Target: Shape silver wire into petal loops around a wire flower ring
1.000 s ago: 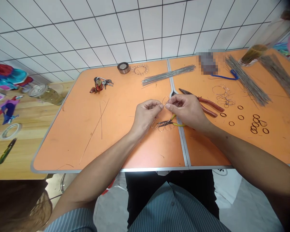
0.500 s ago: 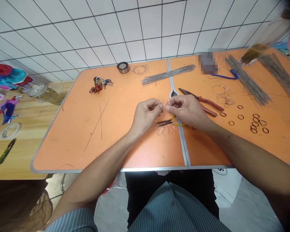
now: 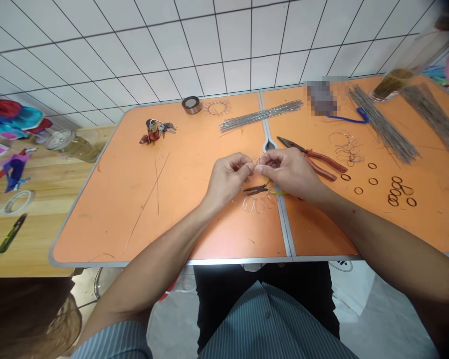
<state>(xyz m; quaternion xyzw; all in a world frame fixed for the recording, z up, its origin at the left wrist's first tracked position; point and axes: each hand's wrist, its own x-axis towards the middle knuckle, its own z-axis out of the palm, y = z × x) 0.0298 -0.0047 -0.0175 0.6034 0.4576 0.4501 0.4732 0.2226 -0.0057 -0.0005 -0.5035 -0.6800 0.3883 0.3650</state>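
My left hand and my right hand are close together over the middle of the orange table, each with fingers pinched on a thin looped wire ring. The ring's petal-like loops hang below my hands; its upper part is partly hidden by my fingers. Under the ring lie small pliers with dark jaws and yellow handles, which my right hand partly covers. Beyond my right hand rest larger pliers with red handles.
Across the back lie a tape roll, a looped wire piece and a wire bundle. Keys sit at the left, with two loose wires nearer. To the right are small dark rings, tangled wire and more wire bundles.
The hanging loops of the wire ring have shifted slightly down and to the right. Both hands keep their pinch in nearly the same place.
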